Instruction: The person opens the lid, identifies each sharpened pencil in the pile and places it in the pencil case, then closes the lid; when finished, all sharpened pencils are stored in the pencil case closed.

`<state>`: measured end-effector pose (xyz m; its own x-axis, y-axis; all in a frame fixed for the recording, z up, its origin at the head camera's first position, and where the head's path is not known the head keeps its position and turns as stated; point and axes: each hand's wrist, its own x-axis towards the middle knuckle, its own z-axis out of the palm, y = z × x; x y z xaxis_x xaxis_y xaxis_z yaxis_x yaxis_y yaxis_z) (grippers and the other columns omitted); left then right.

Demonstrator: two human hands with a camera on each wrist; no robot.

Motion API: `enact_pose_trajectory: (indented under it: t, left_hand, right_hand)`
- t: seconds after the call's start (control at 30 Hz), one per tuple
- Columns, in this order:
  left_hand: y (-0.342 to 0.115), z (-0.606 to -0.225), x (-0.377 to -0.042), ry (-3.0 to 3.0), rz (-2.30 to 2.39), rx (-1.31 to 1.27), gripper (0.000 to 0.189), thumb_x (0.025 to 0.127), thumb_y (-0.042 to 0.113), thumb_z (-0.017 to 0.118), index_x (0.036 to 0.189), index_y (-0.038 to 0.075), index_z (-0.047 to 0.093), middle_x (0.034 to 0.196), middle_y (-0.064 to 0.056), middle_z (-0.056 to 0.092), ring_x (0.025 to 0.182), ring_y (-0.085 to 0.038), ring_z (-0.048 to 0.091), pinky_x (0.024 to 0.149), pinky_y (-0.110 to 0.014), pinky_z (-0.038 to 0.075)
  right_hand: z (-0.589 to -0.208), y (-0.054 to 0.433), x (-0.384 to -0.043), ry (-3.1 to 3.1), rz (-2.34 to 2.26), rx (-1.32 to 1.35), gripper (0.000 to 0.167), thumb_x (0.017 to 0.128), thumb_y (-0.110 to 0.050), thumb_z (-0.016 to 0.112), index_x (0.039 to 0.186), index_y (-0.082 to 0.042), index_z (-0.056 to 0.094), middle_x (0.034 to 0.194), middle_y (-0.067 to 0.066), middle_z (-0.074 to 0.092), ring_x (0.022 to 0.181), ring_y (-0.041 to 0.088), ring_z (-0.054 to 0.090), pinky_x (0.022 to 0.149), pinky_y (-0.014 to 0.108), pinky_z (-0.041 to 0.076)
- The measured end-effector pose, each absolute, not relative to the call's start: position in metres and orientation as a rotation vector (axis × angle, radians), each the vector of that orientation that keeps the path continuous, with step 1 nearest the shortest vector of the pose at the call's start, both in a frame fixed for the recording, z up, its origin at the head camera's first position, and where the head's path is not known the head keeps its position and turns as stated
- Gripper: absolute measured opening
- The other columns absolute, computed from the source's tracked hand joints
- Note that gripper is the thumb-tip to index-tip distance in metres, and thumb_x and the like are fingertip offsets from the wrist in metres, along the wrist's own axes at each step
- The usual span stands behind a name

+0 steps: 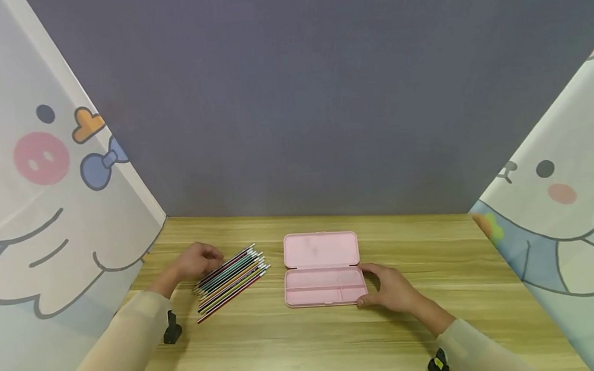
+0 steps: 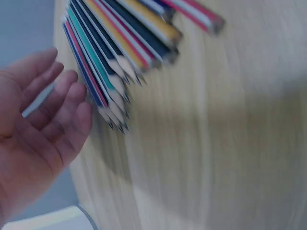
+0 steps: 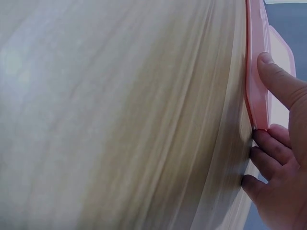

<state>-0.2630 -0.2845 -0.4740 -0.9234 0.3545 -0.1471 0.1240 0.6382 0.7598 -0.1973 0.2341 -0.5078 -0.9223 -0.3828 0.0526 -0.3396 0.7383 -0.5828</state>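
Note:
A pink pencil case lies with its lid laid back, showing a tray split by thin dividers. My right hand holds its right end, thumb at the front edge and index finger toward the back. In the right wrist view the thumb presses the front wall and the other fingers sit around the end. Several pencils lie side by side in a slanted bunch to the left, sharpened tips toward me. My left hand hovers beside the bunch's left side, fingers loosely bent and holding nothing.
The wood-grain table meets a dark grey panel at the back. White panels with cartoon animals stand at left and right. The pencils and the case lie apart, with bare table between them.

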Motion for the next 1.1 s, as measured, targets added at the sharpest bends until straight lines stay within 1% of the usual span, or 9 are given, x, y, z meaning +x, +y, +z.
enact_pose_trajectory:
  t: [0.17, 0.23, 0.4, 0.47, 0.53, 0.67, 0.83, 0.9, 1.1]
  left_hand:
    - [-0.294, -0.481, -0.266, 2.505, 1.208, 0.398, 0.033, 0.095, 0.009, 0.069, 0.120, -0.013, 0.067, 0.094, -0.011, 0.071, 0.067, -0.014, 0.054, 0.059, -0.028, 0.048]
    - [-0.297, -0.484, -0.266, 2.480, 1.221, 0.385, 0.034, 0.095, 0.009, 0.069, 0.121, -0.013, 0.066, 0.097, -0.013, 0.072, 0.069, -0.014, 0.055, 0.059, -0.029, 0.048]
    - [-0.301, -0.491, -0.267, 2.451, 1.251, 0.359, 0.034, 0.094, 0.008, 0.071, 0.122, -0.010, 0.068, 0.111, -0.020, 0.074, 0.085, -0.016, 0.062, 0.068, -0.029, 0.052]
    - [-0.301, -0.494, -0.267, 2.451, 1.265, 0.370, 0.032, 0.094, 0.007, 0.071, 0.121, -0.009, 0.069, 0.114, -0.022, 0.073, 0.092, -0.017, 0.065, 0.073, -0.029, 0.054]
    - [-0.301, -0.497, -0.267, 2.449, 1.279, 0.387, 0.031, 0.094, 0.005, 0.071, 0.121, -0.010, 0.069, 0.114, -0.023, 0.072, 0.095, -0.020, 0.068, 0.075, -0.029, 0.056]
    - [-0.302, -0.499, -0.265, 2.444, 1.310, 0.398, 0.026, 0.094, -0.002, 0.066, 0.119, -0.012, 0.069, 0.111, -0.023, 0.072, 0.094, -0.021, 0.070, 0.075, -0.029, 0.057]
    - [-0.301, -0.497, -0.265, 2.519, 1.234, 0.446, 0.021, 0.093, -0.007, 0.064, 0.112, -0.013, 0.070, 0.101, -0.021, 0.074, 0.085, -0.018, 0.067, 0.069, -0.028, 0.055]
    - [-0.300, -0.494, -0.265, 2.566, 1.175, 0.493, 0.019, 0.090, -0.007, 0.066, 0.108, -0.013, 0.071, 0.097, -0.020, 0.074, 0.083, -0.017, 0.065, 0.068, -0.029, 0.054]
    - [-0.295, -0.485, -0.263, 2.759, 0.910, 0.568, 0.008, 0.084, -0.004, 0.073, 0.092, -0.005, 0.074, 0.085, -0.009, 0.074, 0.077, -0.015, 0.065, 0.070, -0.035, 0.055]
  right_hand:
    - [-0.509, 0.233, -0.197, 2.847, -0.981, -0.583, 0.089, 0.069, -0.045, 0.094, 0.142, -0.008, 0.059, 0.141, 0.014, 0.063, 0.134, 0.038, 0.056, 0.111, 0.057, 0.043]
    - [-0.510, 0.233, -0.197, 2.839, -0.993, -0.581, 0.088, 0.069, -0.044, 0.094, 0.142, -0.008, 0.060, 0.141, 0.014, 0.063, 0.134, 0.038, 0.056, 0.111, 0.057, 0.043]
    - [-0.511, 0.232, -0.197, 2.827, -1.016, -0.572, 0.087, 0.069, -0.042, 0.095, 0.141, -0.009, 0.060, 0.141, 0.013, 0.063, 0.134, 0.037, 0.056, 0.110, 0.057, 0.043]
    - [-0.511, 0.232, -0.197, 2.829, -1.014, -0.571, 0.087, 0.068, -0.041, 0.095, 0.141, -0.009, 0.060, 0.140, 0.012, 0.064, 0.133, 0.036, 0.056, 0.110, 0.056, 0.043]
    - [-0.511, 0.232, -0.197, 2.833, -1.011, -0.575, 0.087, 0.068, -0.041, 0.095, 0.141, -0.008, 0.060, 0.139, 0.011, 0.065, 0.132, 0.035, 0.057, 0.109, 0.056, 0.044]
    - [-0.511, 0.232, -0.198, 2.832, -1.008, -0.582, 0.088, 0.068, -0.042, 0.095, 0.141, -0.008, 0.060, 0.138, 0.011, 0.065, 0.131, 0.035, 0.058, 0.109, 0.056, 0.044]
    - [-0.514, 0.234, -0.198, 2.855, -0.990, -0.556, 0.088, 0.067, -0.047, 0.095, 0.141, -0.015, 0.061, 0.139, 0.008, 0.065, 0.131, 0.034, 0.058, 0.109, 0.057, 0.044]
    - [-0.515, 0.235, -0.198, 2.867, -0.981, -0.553, 0.088, 0.066, -0.050, 0.094, 0.141, -0.017, 0.061, 0.138, 0.006, 0.066, 0.130, 0.033, 0.059, 0.108, 0.056, 0.045]
    - [-0.515, 0.239, -0.200, 2.871, -0.955, -0.572, 0.087, 0.064, -0.055, 0.093, 0.139, -0.022, 0.062, 0.136, 0.003, 0.068, 0.128, 0.031, 0.061, 0.105, 0.054, 0.048]
